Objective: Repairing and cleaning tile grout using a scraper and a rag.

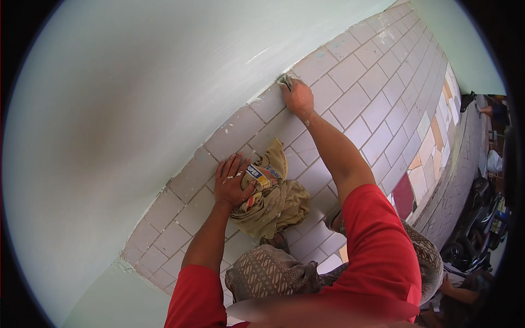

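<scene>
My right hand [299, 98] is closed on a small grey, crumpled rag [285, 80]. It presses the rag where the pale green wall [164, 71] meets the tiled floor [344, 76]. My left hand [232, 180] lies flat with its fingers spread on the tiles, its thumb side touching a bunched khaki cloth [270, 205]. The cloth, which has coloured print on it, is heaped on the floor between my arms, in front of my knees. White specks of paint or plaster dot the left hand and the tiles near it.
My patterned trouser leg [268, 273] and a foot [276, 240] are close behind the cloth. A band of broken-tile mosaic [429, 153] edges the floor at right. Beyond it stand a dark motorbike [470, 229] and other people, one with an arm [456, 292] showing.
</scene>
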A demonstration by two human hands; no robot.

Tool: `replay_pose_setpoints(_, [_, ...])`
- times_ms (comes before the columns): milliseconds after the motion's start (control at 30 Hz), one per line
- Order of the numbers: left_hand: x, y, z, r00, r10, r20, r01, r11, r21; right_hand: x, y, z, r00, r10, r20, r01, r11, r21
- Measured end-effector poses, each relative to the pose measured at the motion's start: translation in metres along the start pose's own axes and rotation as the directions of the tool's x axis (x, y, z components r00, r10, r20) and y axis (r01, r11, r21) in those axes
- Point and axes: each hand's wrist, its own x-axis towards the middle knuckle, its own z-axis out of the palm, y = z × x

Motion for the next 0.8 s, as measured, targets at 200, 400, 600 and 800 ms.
replay_pose_setpoints(200, [0.0, 0.0, 0.0, 1.0, -0.003, 0.008, 0.003, 1.0, 0.005, 0.007, -0.009, 0.0, 0.993, 0.11, -0.032, -0.11, 0.994, 0.009])
replay_pose_setpoints(400, [0.002, 0.0, 0.003, 0.999, 0.021, -0.024, -0.021, 1.0, 0.01, 0.013, -0.004, -0.002, 0.983, 0.175, -0.05, -0.175, 0.985, 0.001])
replay_pose_setpoints(600, [0.0, 0.002, 0.001, 1.0, 0.011, -0.007, -0.011, 1.0, 0.014, 0.008, -0.007, 0.0, 0.984, 0.178, -0.015, -0.177, 0.984, 0.021])
replay_pose_setpoints(800, [0.001, 0.004, 0.001, 1.0, 0.002, -0.006, -0.002, 1.0, 0.002, 0.002, -0.009, -0.003, 0.995, 0.1, 0.002, -0.1, 0.995, -0.014])
